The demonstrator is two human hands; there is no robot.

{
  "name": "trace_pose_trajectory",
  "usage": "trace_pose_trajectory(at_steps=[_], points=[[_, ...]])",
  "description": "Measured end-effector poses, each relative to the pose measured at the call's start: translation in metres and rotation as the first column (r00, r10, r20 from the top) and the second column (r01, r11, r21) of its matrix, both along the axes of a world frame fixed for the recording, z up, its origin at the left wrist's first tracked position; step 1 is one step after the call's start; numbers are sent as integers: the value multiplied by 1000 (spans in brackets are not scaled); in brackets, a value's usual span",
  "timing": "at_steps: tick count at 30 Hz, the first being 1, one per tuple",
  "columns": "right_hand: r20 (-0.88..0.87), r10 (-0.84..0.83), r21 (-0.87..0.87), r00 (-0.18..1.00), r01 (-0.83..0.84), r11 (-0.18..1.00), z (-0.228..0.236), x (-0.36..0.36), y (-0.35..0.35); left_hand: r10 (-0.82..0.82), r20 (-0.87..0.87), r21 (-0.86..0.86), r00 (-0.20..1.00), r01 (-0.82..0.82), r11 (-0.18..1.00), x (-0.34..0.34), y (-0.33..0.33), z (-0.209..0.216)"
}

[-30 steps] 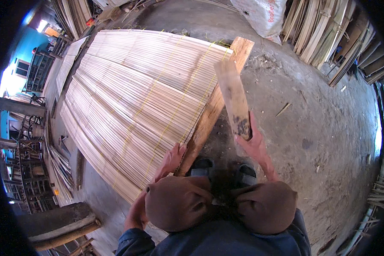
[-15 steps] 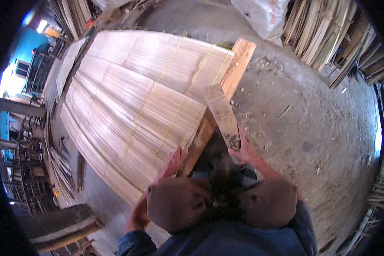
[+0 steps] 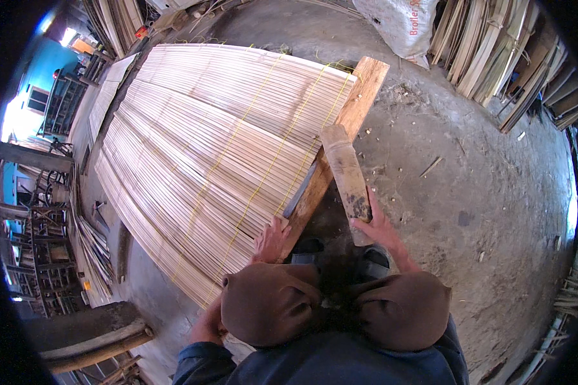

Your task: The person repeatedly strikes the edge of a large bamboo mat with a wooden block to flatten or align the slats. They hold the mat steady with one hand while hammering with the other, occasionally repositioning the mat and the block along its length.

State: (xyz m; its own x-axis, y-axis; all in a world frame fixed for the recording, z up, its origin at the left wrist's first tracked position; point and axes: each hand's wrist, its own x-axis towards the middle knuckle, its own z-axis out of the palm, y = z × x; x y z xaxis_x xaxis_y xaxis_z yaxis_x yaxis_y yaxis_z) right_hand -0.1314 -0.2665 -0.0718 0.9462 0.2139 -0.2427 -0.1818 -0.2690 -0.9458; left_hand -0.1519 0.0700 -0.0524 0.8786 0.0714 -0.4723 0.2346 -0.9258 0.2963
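Observation:
A pale mat of thin bamboo slats (image 3: 192,147), tied with yellow cords, lies spread out ahead and to my left. Along its near-right end runs a long wooden plank (image 3: 355,106). My left hand (image 3: 271,240) is at the mat's near corner beside the plank, its fingers bent over the slat ends. In my right hand (image 3: 377,226) is a flat, worn piece of split bamboo (image 3: 347,170), gripped at its darkened lower end. The far end of this piece overlaps the plank at the mat's edge.
My brown-clad knees (image 3: 270,305) are bent below my hands. Bundles of split bamboo (image 3: 481,48) and a white sack (image 3: 401,29) stand at the back right. A wooden beam (image 3: 96,337) sits at lower left. Small chips lie on the grey floor (image 3: 456,192).
My right hand and the bamboo piece have shifted slightly right and back from the mat's edge. The fingers of my left hand have drawn in at the mat's corner.

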Motion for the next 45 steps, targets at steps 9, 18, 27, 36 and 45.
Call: trace_pose_trajectory(at_steps=[9, 18, 27, 36, 45], points=[[21, -68, 131, 997, 64, 989, -11, -5, 10, -93, -36, -146, 995, 87, 985, -19, 35, -23], [231, -273, 161, 934, 240, 957, 136, 47, 16, -219, -141, -83, 966, 209, 974, -13, 42, 7], [462, 69, -251, 884, 55, 967, 49, 34, 18, -99, 35, -421, 994, 104, 901, -44, 39, 28], [26, 104, -109, 994, -101, 989, 19, 19, 13, -204, 103, -88, 974, 213, 973, -16, 54, 24], [17, 45, 2, 999, -45, 999, 7, 2, 12, -144, -54, 22, 988, 145, 989, -23, 45, -12]])
